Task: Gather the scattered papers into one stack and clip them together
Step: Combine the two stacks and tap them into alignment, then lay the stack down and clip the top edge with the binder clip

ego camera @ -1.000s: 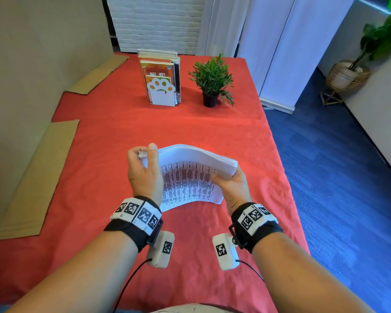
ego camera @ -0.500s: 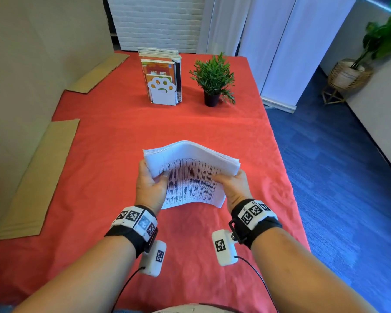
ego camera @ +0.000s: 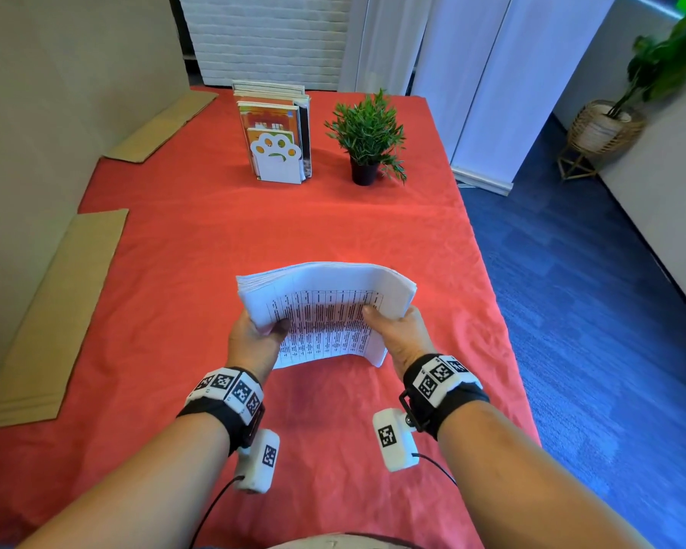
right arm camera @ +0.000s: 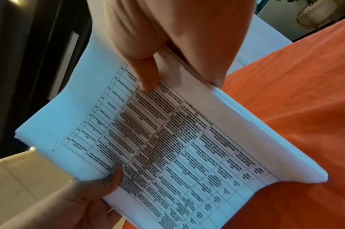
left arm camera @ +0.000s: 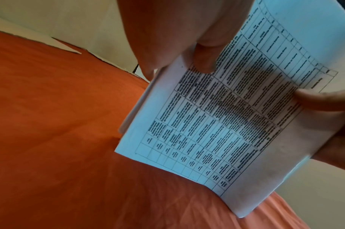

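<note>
**Two hands are squaring one stack above the red surface**

Both hands are holding the thick stack of white printed papers [ego camera: 325, 307] upright, and its lower edge is standing on the red cloth-covered surface [ego camera: 214, 239], as the left wrist view shows. The left hand [ego camera: 254, 340] is clamped on the left side of the stack, with the thumb lying on the printed table of the front sheet and the fingers going behind. The right hand [ego camera: 401, 334] is clamped on the right side in the same way. The stack is bending forward in an arch, and its top edge is looking a little fanned at the left corner.

I judge that the gathering is done and the step in hand is the squaring of the edges. To do it well, the hands should be loosening their hold a little, so the sheets can slide, and tapping the lower edge on the surface until it is even. After that the stack should be turned on its side and the short edge tapped too. A hold that is too tight is keeping the sheets uneven; a hold that is too loose is letting the middle sheets slip out.

No clip is showing in any view, so I cannot tell where it is. At the far end a white paw-shaped bookend with books [ego camera: 274, 152] and a small green potted plant [ego camera: 367, 140] are standing well apart from the hands.
</note>
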Demonstrator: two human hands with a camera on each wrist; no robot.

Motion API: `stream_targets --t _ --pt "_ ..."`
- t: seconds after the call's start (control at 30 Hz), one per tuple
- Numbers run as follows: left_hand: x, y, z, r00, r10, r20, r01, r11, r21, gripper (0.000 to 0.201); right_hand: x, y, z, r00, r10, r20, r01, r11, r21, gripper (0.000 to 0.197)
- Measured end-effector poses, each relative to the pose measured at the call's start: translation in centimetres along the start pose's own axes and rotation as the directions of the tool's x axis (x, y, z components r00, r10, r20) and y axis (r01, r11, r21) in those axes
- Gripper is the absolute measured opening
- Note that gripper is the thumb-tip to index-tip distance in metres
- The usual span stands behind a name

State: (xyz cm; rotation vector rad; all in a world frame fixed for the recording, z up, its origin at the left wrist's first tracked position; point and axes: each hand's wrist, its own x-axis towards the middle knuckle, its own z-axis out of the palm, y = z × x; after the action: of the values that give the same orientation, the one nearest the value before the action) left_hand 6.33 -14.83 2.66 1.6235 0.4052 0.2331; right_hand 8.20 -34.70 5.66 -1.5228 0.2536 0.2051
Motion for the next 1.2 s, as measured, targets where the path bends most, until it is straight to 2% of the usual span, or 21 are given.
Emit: stream_targets --t 0.07,0.13,0.17,0.23,0.3,0.37,0.43,0.5,0.6,0.67,0.7,0.73,0.77,0.8,0.83,0.9,0.97,1.0,1.07,1.13,1.2 --pt "0.2 -0.3 0.0 1.0 -0.013 -0.001 0.013 1.0 -0.003 0.034 -0.1 -0.5 -0.1 0.997 -0.067 -0.038 0.067 0.998 -0.006 0.025" --pt "0.3 -0.2 0.0 1.0 -0.001 -0.003 0.001 1.0 -0.007 0.032 -0.5 -1.5 -0.1 0.975 -0.206 -0.088 0.209 0.977 0.031 0.051" --pt "0.4 -0.2 -0.1 1.0 0.001 -0.003 -0.001 1.0 -0.016 0.031 -0.8 -2.1 -0.1 0.948 -0.3 -0.102 0.306 0.951 0.051 0.067" --pt "0.6 -0.3 -0.2 1.0 -0.01 0.001 0.01 1.0 -0.026 0.03 -0.8 -2.6 -0.1 0.852 -0.505 -0.14 0.509 0.861 -0.009 0.087" --pt "0.8 -0.7 -0.4 1.0 -0.021 0.013 0.021 1.0 -0.011 0.027 -0.3 -2.6 0.0 0.735 -0.666 -0.125 0.636 0.741 -0.215 0.089" --pt "0.7 -0.9 -0.6 1.0 -0.001 0.031 0.0 1.0 0.025 0.023 0.0 -2.3 0.2 0.66 -0.749 -0.056 0.683 0.63 -0.369 0.08" --pt "0.5 -1.1 -0.5 0.999 0.023 0.032 -0.025 0.998 0.061 0.021 -0.1 -2.3 0.1 0.653 -0.757 -0.025 0.693 0.61 -0.385 0.076" --pt "0.4 -1.0 -0.2 0.999 0.036 -0.004 -0.035 0.997 0.063 0.024 0.1 -2.0 -0.3 0.681 -0.731 -0.038 0.683 0.653 -0.325 0.08" --pt "0.5 -0.8 0.1 0.998 0.033 -0.061 -0.029 0.998 0.064 0.029 0.8 -1.7 -1.6 0.79 -0.6 -0.124 0.583 0.798 -0.152 0.073" --pt "0.6 -0.7 0.0 0.998 0.011 -0.067 0.002 0.983 0.185 0.017 1.7 -0.8 -3.7 0.852 -0.497 -0.166 0.441 0.851 -0.285 0.059" --pt "0.6 -0.7 -0.1 0.998 -0.007 -0.068 0.025 0.964 0.265 0.013 2.3 0.0 -5.1 0.896 -0.412 -0.166 0.307 0.845 -0.439 0.053" --pt "0.5 -0.9 -0.2 0.997 -0.028 -0.074 0.051 0.942 0.332 0.014 2.6 0.9 -6.7 0.945 -0.278 -0.171 0.123 0.788 -0.603 0.049" --pt "0.4 -1.2 -0.2 0.995 -0.063 -0.081 0.09 0.917 0.388 0.017 2.8 2.0 -8.3 0.972 -0.096 -0.214 -0.093 0.679 -0.728 0.046" --pt "0.2 -1.6 -0.3 0.99 -0.11 -0.084 0.136 0.891 0.432 0.019 2.6 3.2 -9.7 0.957 0.073 -0.282 -0.275 0.54 -0.795 0.045" --pt "-0.1 -2.1 -0.3 0.982 -0.171 -0.082 0.19 0.864 0.466 0.018 2.1 4.1 -10.8 0.916 0.2 -0.346 -0.4 0.414 -0.818 0.045" --pt "-0.8 -3.6 -0.5 0.954 -0.291 -0.066 0.282 0.805 0.522 0.017 0.7 5.8 -12.2 0.836 0.348 -0.425 -0.52 0.252 -0.817 0.049" --pt "-1.5 -5.2 -0.8 0.917 -0.396 -0.049 0.35 0.74 0.575 0.023 -0.2 7.2 -12.8 0.782 0.418 -0.462 -0.564 0.162 -0.809 0.056" --pt "-1.9 -5.8 -0.9 0.897 -0.439 -0.048 0.38 0.711 0.592 0.026 -0.5 7.9 -12.9 0.771 0.417 -0.481 -0.58 0.149 -0.801 0.058" --pt "-2.5 -6.6 -1.0 0.872 -0.487 -0.05 0.41 0.672 0.616 0.029 -0.8 8.9 -12.9 0.767 0.395 -0.506 -0.606 0.185 -0.774 0.059" --pt "-2.9 -6.9 -1.0 0.87 -0.491 -0.048 0.41 0.665 0.625 0.028 -0.8 9.2 -12.8 0.777 0.382 -0.5 -0.601 0.217 -0.769 0.055" --pt "-3.1 -6.9 -1.0 0.875 -0.483 -0.035 0.386 0.651 0.653 0.027 -0.7 9.1 -12.6 0.792 0.398 -0.464 -0.569 0.204 -0.797 0.048"
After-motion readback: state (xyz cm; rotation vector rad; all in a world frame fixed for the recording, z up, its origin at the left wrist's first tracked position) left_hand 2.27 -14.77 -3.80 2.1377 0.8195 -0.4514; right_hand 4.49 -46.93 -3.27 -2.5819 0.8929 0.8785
